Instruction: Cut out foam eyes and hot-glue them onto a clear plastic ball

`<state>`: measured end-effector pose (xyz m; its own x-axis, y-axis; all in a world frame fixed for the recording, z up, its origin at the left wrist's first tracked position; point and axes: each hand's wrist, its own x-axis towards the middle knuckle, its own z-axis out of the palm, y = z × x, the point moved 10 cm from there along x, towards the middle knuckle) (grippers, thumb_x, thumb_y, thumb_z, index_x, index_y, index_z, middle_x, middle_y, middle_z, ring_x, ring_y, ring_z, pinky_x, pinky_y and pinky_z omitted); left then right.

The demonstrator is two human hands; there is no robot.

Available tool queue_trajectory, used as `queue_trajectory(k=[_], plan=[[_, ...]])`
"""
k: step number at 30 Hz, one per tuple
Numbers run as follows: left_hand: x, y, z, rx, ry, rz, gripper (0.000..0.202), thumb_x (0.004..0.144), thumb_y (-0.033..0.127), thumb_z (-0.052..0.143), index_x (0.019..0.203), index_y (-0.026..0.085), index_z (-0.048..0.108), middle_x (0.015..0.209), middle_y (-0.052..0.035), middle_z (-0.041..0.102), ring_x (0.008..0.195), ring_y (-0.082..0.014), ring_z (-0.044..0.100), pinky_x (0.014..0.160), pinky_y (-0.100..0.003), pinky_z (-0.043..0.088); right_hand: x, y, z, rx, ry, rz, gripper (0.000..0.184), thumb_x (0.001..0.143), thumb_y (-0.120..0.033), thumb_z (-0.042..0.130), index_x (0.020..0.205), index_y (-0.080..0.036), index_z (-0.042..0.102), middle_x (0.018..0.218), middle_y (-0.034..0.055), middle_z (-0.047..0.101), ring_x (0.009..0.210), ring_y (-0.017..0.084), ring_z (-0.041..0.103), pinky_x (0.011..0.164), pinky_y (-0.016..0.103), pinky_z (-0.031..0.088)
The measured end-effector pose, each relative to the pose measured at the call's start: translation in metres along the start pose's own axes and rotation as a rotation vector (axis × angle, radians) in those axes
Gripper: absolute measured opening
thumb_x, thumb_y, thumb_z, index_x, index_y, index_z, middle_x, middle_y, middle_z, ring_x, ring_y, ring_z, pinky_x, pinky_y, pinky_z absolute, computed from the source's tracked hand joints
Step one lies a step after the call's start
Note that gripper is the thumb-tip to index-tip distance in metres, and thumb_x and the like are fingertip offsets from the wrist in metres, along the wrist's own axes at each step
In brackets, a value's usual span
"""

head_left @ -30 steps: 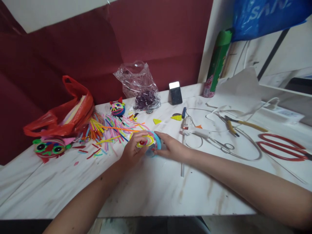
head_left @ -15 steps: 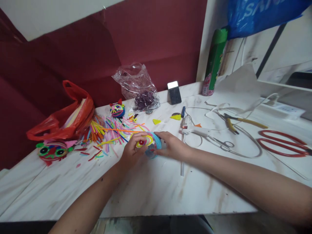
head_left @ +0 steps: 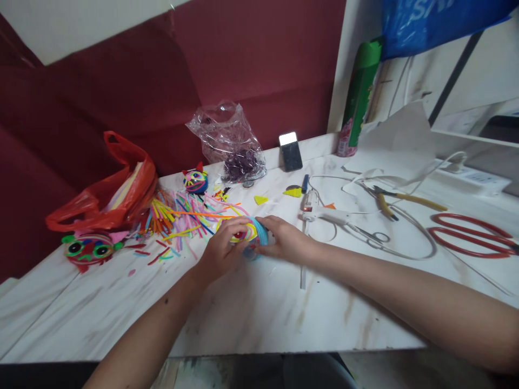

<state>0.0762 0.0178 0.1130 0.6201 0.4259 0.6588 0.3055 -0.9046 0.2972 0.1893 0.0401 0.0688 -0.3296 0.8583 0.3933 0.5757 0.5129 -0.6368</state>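
Observation:
Between my two hands is a round craft piece (head_left: pixel 259 233) with blue pipe cleaner wound round its right side and a yellow, white and red patch on its left. Curled over its left side, my left hand (head_left: pixel 224 243) partly covers the patch. My right hand (head_left: pixel 284 239) grips the blue side with thumb and fingers. The lower middle of the piece looks clear or greyish, though fingers hide part of it. Just beyond lie cut pipe cleaners (head_left: pixel 190 219) in many colours.
A finished-looking animal face (head_left: pixel 89 249) and a smaller one (head_left: pixel 195 181) sit left, by a red plastic bag (head_left: pixel 133 189). On the right are a glue gun (head_left: pixel 324 213), small scissors (head_left: pixel 371 235), pliers (head_left: pixel 405 200) and red-handled scissors (head_left: pixel 470 235). A spray can (head_left: pixel 359 102) stands behind.
The craft piece has turned slightly in my hands, with the coloured patch shifting a little to the right. Both hands keep their grip. The whole view has shifted slightly.

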Motion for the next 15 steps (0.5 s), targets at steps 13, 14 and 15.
queue_trajectory(k=[13, 14, 15], plan=[[0.004, 0.0015, 0.001, 0.04, -0.037, 0.016, 0.016, 0.089, 0.021, 0.054, 0.101, 0.02, 0.064, 0.114, -0.0126, 0.064, 0.109, -0.0214, 0.061, 0.092, -0.038, 0.05, -0.0018, 0.0016, 0.0026, 0.015, 0.012, -0.011, 0.061, 0.069, -0.034, 0.076, 0.125, -0.019, 0.056, 0.107, 0.012, 0.064, 0.1, 0.027, 0.062, 0.083, 0.039, 0.052], [0.0039, -0.0003, 0.0008, 0.045, -0.04, 0.002, 0.016, 0.089, 0.022, 0.054, 0.101, 0.02, 0.065, 0.114, -0.0124, 0.064, 0.108, -0.0215, 0.061, 0.092, -0.038, 0.05, -0.0031, 0.0033, 0.0027, 0.026, 0.02, 0.0, 0.065, 0.069, -0.035, 0.076, 0.128, -0.018, 0.054, 0.111, 0.0131, 0.063, 0.101, 0.027, 0.062, 0.083, 0.04, 0.052], [0.0038, -0.0024, 0.0007, 0.049, -0.044, -0.012, 0.016, 0.09, 0.023, 0.054, 0.101, 0.02, 0.065, 0.114, -0.0123, 0.064, 0.108, -0.0215, 0.061, 0.093, -0.038, 0.05, -0.0049, 0.0038, 0.0017, 0.036, 0.041, -0.002, 0.068, 0.07, -0.036, 0.075, 0.131, -0.018, 0.05, 0.114, 0.0141, 0.062, 0.102, 0.027, 0.062, 0.084, 0.041, 0.053]])
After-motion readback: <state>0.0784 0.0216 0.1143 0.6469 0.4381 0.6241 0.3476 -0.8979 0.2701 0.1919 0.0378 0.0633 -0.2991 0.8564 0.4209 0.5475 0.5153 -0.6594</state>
